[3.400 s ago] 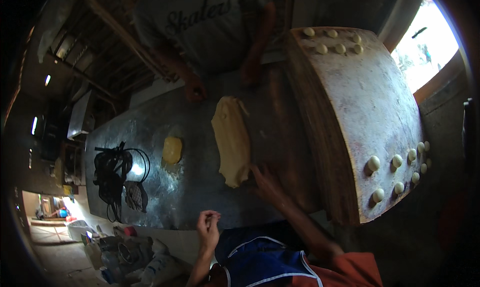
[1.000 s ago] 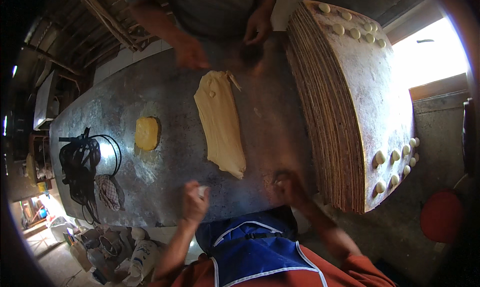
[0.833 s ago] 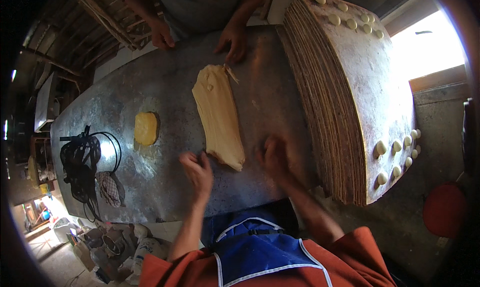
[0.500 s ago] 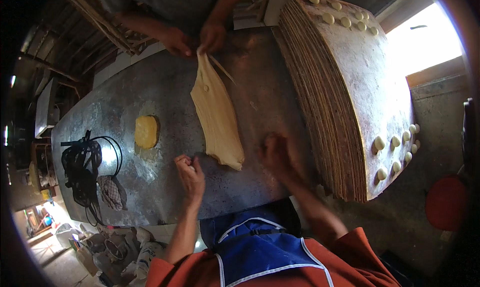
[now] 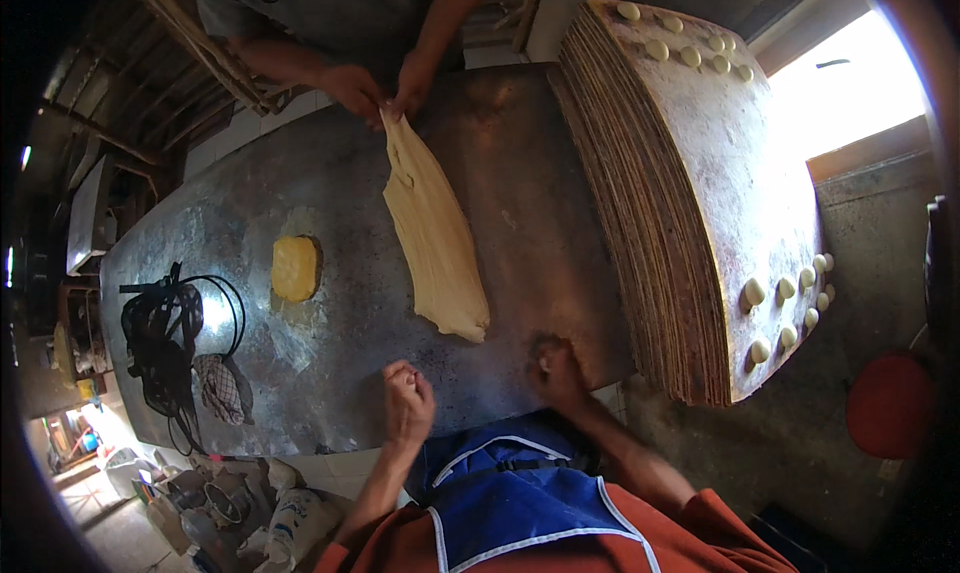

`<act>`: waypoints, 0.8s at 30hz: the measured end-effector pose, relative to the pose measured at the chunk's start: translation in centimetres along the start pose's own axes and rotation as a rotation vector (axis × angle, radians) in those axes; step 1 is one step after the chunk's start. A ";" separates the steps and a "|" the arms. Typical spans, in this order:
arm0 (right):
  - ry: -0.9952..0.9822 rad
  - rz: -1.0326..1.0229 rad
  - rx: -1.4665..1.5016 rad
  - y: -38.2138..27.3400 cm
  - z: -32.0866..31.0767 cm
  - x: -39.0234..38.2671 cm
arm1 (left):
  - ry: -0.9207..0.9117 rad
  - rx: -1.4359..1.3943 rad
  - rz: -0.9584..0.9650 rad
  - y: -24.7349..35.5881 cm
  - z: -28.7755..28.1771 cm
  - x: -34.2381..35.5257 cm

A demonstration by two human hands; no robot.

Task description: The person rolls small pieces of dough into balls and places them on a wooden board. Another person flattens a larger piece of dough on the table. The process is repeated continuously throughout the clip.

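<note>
Fingers curled closed, my left hand [image 5: 408, 405] is over the near edge of the metal-topped table [image 5: 345, 373]; whatever it may hold is hidden. To its right, my right hand [image 5: 558, 375] is also curled, close to the same edge, and its contents cannot be made out. Between and beyond my hands stretches a long, flat strip of pale dough [image 5: 435, 238], apart from both. A co-worker's two hands [image 5: 385, 98] pinch its narrow far end across the table. Its wide near end rests on the tabletop.
A yellow block that looks like butter or fat [image 5: 295, 269] sits left of the dough. Black straps and cords [image 5: 165, 338] and a netted pouch [image 5: 222, 388] lie farther left. On the right stands a tall stack of boards [image 5: 690, 223], with small round dough balls [image 5: 755, 291] on top.
Both my hands have drawn back toward my body, away from the dough, and the left has also shifted right. The co-worker's hands and the dough's far end have moved slightly left.
</note>
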State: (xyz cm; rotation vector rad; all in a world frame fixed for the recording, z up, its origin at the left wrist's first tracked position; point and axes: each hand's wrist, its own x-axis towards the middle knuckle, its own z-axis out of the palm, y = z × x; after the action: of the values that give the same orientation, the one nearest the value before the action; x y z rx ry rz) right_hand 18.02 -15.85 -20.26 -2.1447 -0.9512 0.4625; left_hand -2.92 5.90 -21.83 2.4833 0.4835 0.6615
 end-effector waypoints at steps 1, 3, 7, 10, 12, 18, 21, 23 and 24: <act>0.008 0.001 0.013 1.6 -2.1 -0.1 | -0.209 -0.053 -0.252 -1.1 -1.9 -0.4; 0.147 -0.040 -0.086 2.1 -3.3 1.9 | -0.097 -0.008 -0.349 -4.0 -2.4 3.3; 0.314 -0.024 -0.228 -2.1 1.5 3.2 | 0.141 -0.010 -0.418 -0.5 1.0 4.3; 0.030 0.028 -0.015 0.4 -0.7 -0.9 | 0.001 0.011 -0.131 0.0 -0.8 -1.1; 0.031 0.027 -0.029 2.1 -2.2 -0.6 | 0.006 0.103 -0.169 -2.5 -2.6 -0.1; 0.207 -0.032 -0.271 2.5 1.9 0.6 | 0.002 0.035 -0.319 -0.5 -2.0 0.0; -0.101 -0.047 -0.123 5.2 -1.0 -2.4 | -0.287 0.120 -0.017 2.0 -7.6 3.8; -0.009 0.111 -0.225 5.9 -1.9 -1.7 | -0.608 0.082 0.011 0.2 -9.6 5.1; 0.086 0.044 -0.232 4.3 -2.5 -1.3 | -0.753 0.079 0.016 -0.6 -10.6 5.8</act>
State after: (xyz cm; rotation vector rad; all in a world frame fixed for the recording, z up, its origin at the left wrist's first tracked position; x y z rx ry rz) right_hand 20.63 -19.98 -21.77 -2.3773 -0.9503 0.2896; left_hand -4.04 13.17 -12.21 2.5684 0.1958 -0.3102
